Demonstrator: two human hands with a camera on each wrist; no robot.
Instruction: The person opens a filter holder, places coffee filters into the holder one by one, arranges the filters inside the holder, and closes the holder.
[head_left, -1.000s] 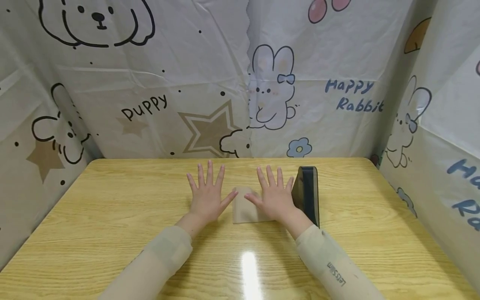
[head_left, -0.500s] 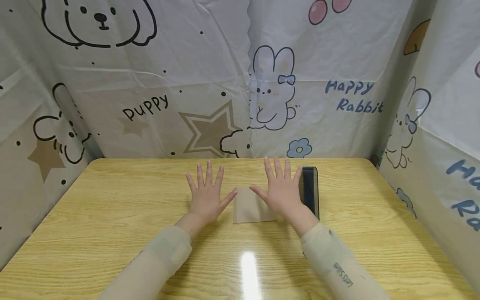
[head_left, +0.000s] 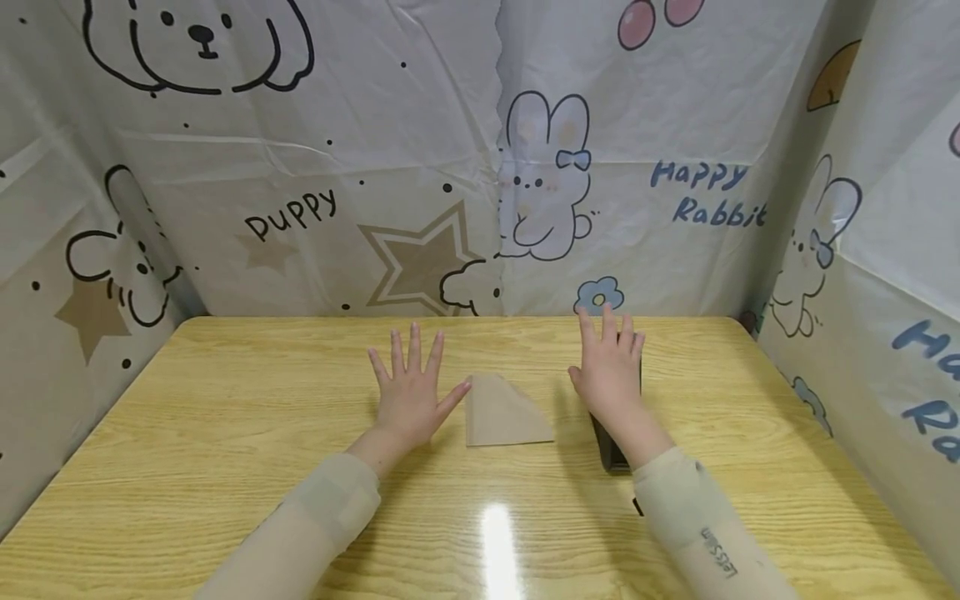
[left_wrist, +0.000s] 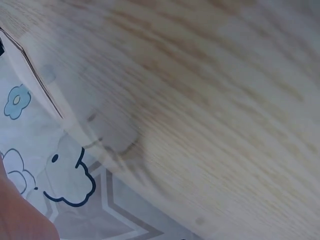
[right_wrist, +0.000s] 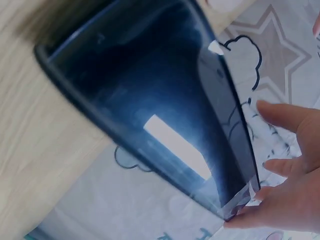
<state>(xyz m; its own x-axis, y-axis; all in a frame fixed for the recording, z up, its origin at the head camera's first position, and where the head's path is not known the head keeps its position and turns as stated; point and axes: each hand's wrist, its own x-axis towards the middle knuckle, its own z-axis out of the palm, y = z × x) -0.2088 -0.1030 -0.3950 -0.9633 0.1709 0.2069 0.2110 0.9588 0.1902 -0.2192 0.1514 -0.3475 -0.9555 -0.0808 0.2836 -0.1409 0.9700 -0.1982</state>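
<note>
My left hand is spread flat with fingers apart on the left, its thumb tip beside the corner of a piece of brown paper. The paper lies on the table with a slanting upper right edge. On the right, my right hand reaches over a dark, glossy, tapering object with a rounded black rim, covering most of it in the head view. The right wrist view shows the object's shiny face, with loosely bent fingers at its narrow far end and the thumb apart from it.
The wood-grain table carries a bright light reflection near its front. A pale printed cloth with cartoon animals rises behind the table and along both sides.
My right hand has moved right, from over the paper to over the dark object, its fingers drawing closer together. The paper's slanted edge now shows. My left hand has barely shifted.
</note>
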